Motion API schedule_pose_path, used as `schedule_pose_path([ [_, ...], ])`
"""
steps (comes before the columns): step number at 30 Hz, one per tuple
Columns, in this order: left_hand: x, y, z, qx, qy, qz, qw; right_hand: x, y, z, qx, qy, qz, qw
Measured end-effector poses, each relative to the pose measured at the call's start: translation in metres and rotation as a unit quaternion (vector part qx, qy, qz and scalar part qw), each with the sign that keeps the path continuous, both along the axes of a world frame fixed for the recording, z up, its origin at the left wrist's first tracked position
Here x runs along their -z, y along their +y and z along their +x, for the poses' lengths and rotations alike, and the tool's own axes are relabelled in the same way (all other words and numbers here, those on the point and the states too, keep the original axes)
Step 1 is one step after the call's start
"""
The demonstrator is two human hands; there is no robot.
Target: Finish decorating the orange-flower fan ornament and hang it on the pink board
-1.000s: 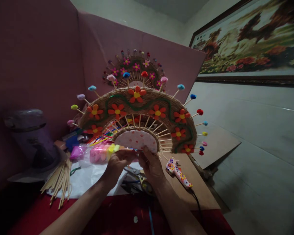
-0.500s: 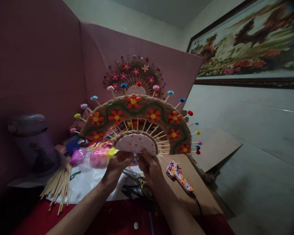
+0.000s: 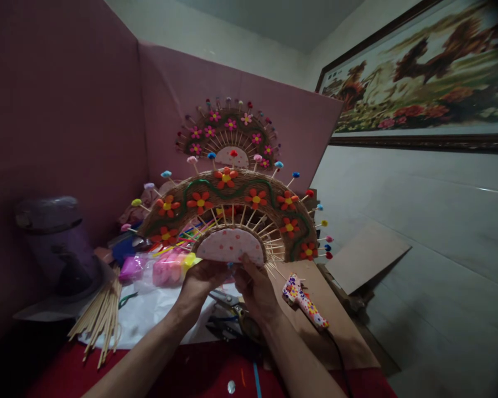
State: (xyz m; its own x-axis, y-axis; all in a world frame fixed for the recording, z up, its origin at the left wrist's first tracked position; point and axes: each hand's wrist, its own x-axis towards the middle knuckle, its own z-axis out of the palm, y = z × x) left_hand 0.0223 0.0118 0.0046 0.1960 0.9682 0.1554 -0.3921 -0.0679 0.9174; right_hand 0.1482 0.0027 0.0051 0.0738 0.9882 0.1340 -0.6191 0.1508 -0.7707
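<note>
Both hands hold up a fan-shaped craft piece [image 3: 240, 186], a brown twine arch with orange flowers, a green wavy line and thin sticks tipped with coloured pompoms. At its base is a pale half-disc with reddish spots [image 3: 231, 245]. My left hand [image 3: 203, 277] grips the lower left edge of the half-disc, and my right hand [image 3: 252, 282] pinches its lower right edge, thumb in front. Under the hands lie scissors [image 3: 226, 300] and dark-handled pliers [image 3: 222, 327]. A similar fan with pink flowers [image 3: 231, 125] is against the pink panel behind.
Wooden sticks [image 3: 99, 318] and a lidded purple container [image 3: 60, 246] are at left. Pink packets [image 3: 170, 268] lie on white sheeting [image 3: 145, 318]. On cardboard [image 3: 348, 331] at right rests a flower-patterned glue gun [image 3: 305, 303] with a black cord. A framed picture [image 3: 423, 72] hangs on the wall.
The held fan has dropped slightly at the top and its right side has shifted left, showing more of the fan behind. Both hands keep their grip.
</note>
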Motion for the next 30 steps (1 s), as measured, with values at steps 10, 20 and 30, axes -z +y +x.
schedule_pose_path([
  [10, 0.001, -0.0003, -0.0013, -0.015, 0.021, 0.008, 1.0, -0.0011, -0.0007, 0.0011, -0.012, 0.022, -0.021, 0.999],
  [20, 0.0047, 0.001, 0.0, -0.008, -0.03, 0.002, 1.0, 0.0008, 0.0001, 0.0004, -0.003, 0.04, -0.033, 0.999],
  [30, 0.006, 0.0026, -0.0008, -0.004, -0.018, -0.005, 1.0, 0.0012, -0.0016, -0.0017, -0.014, 0.033, -0.016, 0.999],
])
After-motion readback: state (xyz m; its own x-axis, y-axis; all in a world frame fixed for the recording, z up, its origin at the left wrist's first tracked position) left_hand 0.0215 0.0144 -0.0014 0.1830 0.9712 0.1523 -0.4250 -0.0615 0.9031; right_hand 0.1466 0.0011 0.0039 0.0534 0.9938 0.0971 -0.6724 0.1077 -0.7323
